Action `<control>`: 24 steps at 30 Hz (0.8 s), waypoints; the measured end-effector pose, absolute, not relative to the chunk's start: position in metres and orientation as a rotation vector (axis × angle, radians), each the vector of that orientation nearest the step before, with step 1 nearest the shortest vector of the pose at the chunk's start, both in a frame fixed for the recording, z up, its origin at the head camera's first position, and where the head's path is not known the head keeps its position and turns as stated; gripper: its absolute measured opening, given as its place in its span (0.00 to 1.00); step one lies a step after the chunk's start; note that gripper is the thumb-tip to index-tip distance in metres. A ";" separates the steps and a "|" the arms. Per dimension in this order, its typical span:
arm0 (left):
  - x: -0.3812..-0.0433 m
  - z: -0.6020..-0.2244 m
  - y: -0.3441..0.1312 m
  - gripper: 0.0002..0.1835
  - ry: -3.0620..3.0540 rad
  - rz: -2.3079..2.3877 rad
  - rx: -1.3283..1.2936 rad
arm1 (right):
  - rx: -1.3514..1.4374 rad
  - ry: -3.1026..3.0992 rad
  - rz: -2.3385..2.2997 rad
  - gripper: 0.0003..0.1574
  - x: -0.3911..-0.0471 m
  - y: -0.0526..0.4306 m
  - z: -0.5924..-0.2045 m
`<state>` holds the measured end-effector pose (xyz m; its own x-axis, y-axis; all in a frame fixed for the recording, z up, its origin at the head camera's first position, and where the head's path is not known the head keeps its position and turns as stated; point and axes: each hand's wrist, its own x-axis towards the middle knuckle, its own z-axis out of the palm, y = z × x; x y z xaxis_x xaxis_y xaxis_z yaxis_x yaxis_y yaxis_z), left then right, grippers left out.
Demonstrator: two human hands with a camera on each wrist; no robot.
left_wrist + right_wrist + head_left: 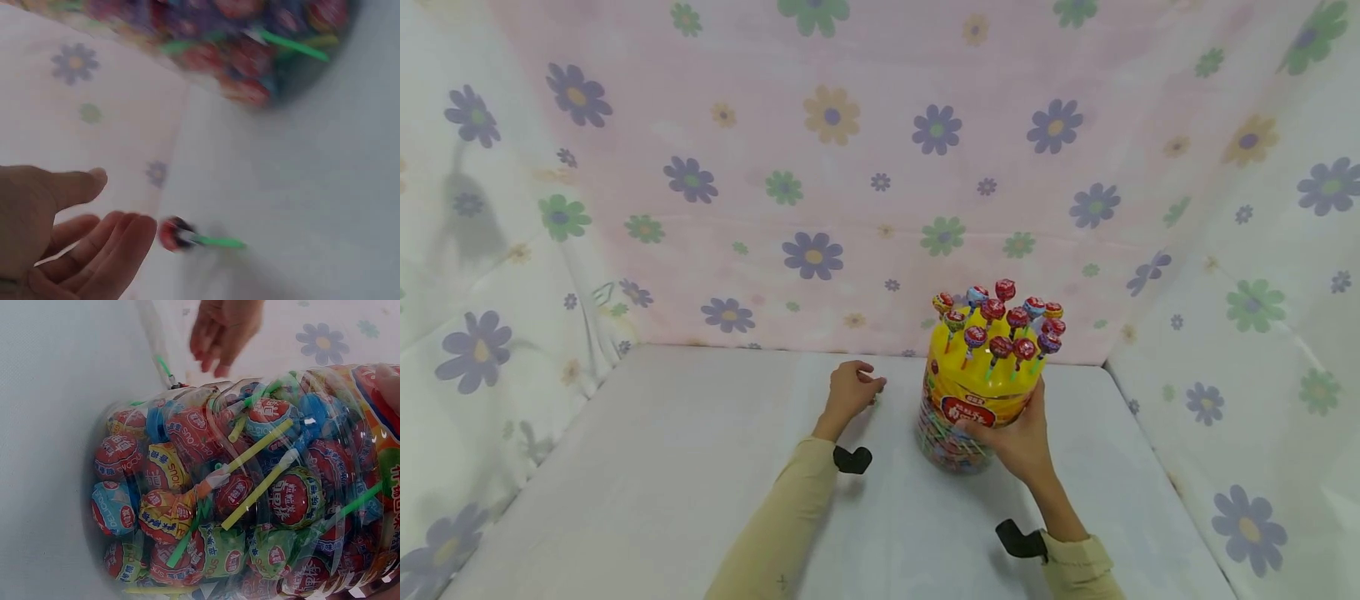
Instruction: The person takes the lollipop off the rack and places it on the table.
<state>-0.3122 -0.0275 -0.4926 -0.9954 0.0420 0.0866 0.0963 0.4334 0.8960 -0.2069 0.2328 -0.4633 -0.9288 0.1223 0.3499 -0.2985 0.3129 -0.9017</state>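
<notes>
A large clear jar (953,442) full of wrapped lollipops stands on the white table, under a yellow top (988,375) with several lollipops (992,310) stuck upright in it. My right hand (1018,437) grips the jar from the right, thumb across its label and fingers round the far side. To the left of the jar, my left hand (852,392) has its fingers loosely bent and nothing between thumb and fingers. Just beyond those fingertips in the left wrist view is a single lollipop (172,234) with a green stick, close over the table.
The white table (685,467) meets a pink flowered cloth wall (880,208) behind the jar. Pale flowered cloth also hangs along the left and right sides. Black straps (853,460) show at the wrists, beside beige sleeves.
</notes>
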 end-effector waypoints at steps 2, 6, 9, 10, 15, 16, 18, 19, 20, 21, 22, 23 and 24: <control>-0.312 -0.480 -0.026 0.18 -2.580 -1.743 -0.225 | 0.151 -2.238 1.646 0.67 -0.207 0.234 -0.463; -0.308 -0.458 -0.021 0.18 -2.535 -1.804 -0.411 | 0.144 -2.243 1.645 0.67 -0.206 0.234 -0.463; -0.303 -0.442 -0.017 0.18 -2.508 -1.782 -0.500 | 0.152 -2.240 1.649 0.67 -0.206 0.233 -0.463; -0.301 -0.438 -0.016 0.18 -2.499 -1.769 -0.526 | 0.155 -2.239 1.651 0.67 -0.206 0.233 -0.463; -0.291 -0.413 -0.010 0.17 -2.436 -1.697 -0.630 | 0.157 -2.235 1.655 0.67 -0.206 0.232 -0.462; -0.289 -0.409 -0.009 0.17 -2.416 -1.684 -0.655 | 0.153 -2.236 1.654 0.67 -0.206 0.232 -0.462; -0.286 -0.399 -0.006 0.17 -2.375 -1.669 -0.695 | 0.145 -2.239 1.649 0.67 -0.206 0.232 -0.461; -0.284 -0.395 -0.005 0.17 -2.354 -1.670 -0.714 | 0.140 -2.241 1.650 0.67 -0.206 0.232 -0.461; -0.282 -0.390 -0.003 0.18 -2.334 -1.673 -0.735 | 0.137 -2.244 1.650 0.68 -0.206 0.232 -0.461; -0.281 -0.386 -0.002 0.18 -2.319 -1.677 -0.756 | 0.135 -2.246 1.648 0.68 -0.206 0.232 -0.461; -0.280 -0.382 -0.001 0.19 -2.310 -1.687 -0.773 | 0.134 -2.245 1.648 0.68 -0.206 0.233 -0.461; -0.279 -0.378 0.000 0.19 -2.307 -1.697 -0.785 | 0.134 -2.244 1.650 0.68 -0.206 0.233 -0.461; -0.279 -0.374 0.001 0.20 -2.303 -1.710 -0.798 | 0.135 -2.242 1.654 0.68 -0.206 0.233 -0.461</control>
